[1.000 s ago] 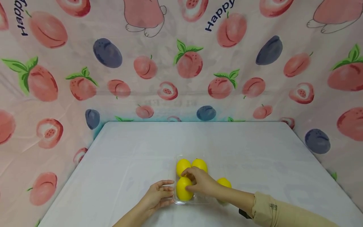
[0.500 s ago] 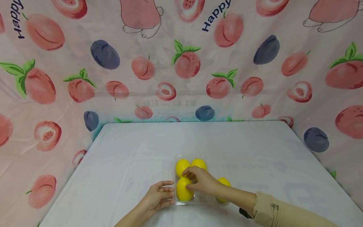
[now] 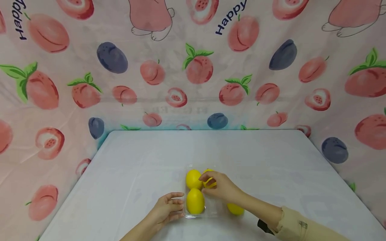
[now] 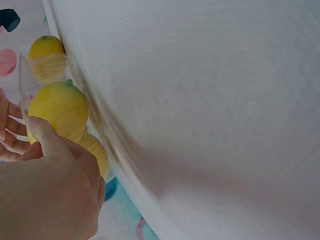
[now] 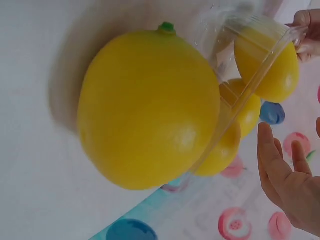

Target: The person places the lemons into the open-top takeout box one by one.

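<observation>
A clear plastic tray holds three yellow lemons. One lemon lies in its front left part, another lemon behind it. The third, a back right lemon, is partly hidden by my right hand. That hand hovers over the tray with fingers loosely bent and nothing between them; its open fingers also show in the right wrist view. My left hand holds the tray's left side, thumb at the rim in the left wrist view. A loose lemon rests on the table right of the tray, partly covered by my right forearm.
A white cloth covers the table. Behind it and at the sides hangs a pink curtain printed with peaches. A dark band shows under my right sleeve.
My right hand has let go of the front left lemon and moved up and to the right, away from it. The left hand stays at the tray.
</observation>
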{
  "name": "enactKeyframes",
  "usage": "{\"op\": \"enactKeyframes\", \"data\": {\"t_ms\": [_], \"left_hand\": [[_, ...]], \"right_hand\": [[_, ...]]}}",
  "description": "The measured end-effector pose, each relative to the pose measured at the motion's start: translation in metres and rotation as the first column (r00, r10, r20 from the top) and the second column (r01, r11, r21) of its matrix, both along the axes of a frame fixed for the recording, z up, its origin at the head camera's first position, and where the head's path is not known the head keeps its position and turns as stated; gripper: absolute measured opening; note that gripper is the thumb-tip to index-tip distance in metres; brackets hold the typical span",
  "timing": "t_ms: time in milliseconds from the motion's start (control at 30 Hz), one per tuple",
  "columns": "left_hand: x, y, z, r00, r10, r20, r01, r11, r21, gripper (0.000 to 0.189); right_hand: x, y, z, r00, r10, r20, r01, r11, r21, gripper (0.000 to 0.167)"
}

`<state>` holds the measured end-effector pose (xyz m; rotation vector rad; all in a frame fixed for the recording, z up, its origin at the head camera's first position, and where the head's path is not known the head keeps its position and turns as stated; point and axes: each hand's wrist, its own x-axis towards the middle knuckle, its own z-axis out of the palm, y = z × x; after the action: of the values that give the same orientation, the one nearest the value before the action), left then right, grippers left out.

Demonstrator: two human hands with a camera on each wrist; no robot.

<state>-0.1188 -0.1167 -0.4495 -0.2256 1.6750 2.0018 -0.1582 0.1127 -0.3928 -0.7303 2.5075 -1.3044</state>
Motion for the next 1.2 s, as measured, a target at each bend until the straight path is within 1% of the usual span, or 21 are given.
{"op": "enactKeyframes", "data": {"t_ms": [167,300,467,567,733,900,1033,1200], "left_hand": [[0.000,0.000,0.000,1.000,-0.009,-0.008,0.009,1.000,0.009,0.042],[0.000,0.000,0.000,1.000,-0.011,-0.007,0.011,1.000,0.010,0.042],[0.001,-0.001,0.001,1.000,-0.019,-0.006,0.020,1.000,0.012,0.043],[0.002,-0.001,0.002,1.000,-0.021,-0.006,0.021,1.000,0.009,0.044],[0.001,-0.002,0.003,1.000,-0.021,-0.007,0.021,1.000,0.000,0.043],[0.000,-0.002,0.003,1.000,-0.028,-0.009,0.028,1.000,-0.004,0.044],[-0.001,-0.002,0.002,1.000,-0.030,-0.004,0.030,1.000,-0.008,0.044],[-0.002,-0.002,0.003,1.000,-0.031,0.004,0.031,0.999,-0.010,0.042]], "right_hand": [[-0.002,0.008,0.004,0.999,-0.042,0.011,0.042,0.999,0.003,0.029],[-0.002,0.015,0.007,0.999,-0.054,0.002,0.054,0.998,0.013,0.028],[0.000,0.029,0.009,0.997,-0.070,0.013,0.069,0.997,0.023,0.028],[0.000,0.038,0.008,0.996,-0.091,0.020,0.090,0.995,0.032,0.028],[-0.001,0.052,0.004,0.993,-0.117,0.003,0.117,0.992,0.040,0.028],[-0.001,0.064,-0.001,0.995,-0.096,0.009,0.095,0.993,0.065,0.032],[0.000,0.071,-0.003,0.998,-0.069,0.008,0.067,0.991,0.115,0.033],[-0.001,0.076,-0.006,0.999,-0.037,0.028,0.032,0.985,0.172,0.034]]}}
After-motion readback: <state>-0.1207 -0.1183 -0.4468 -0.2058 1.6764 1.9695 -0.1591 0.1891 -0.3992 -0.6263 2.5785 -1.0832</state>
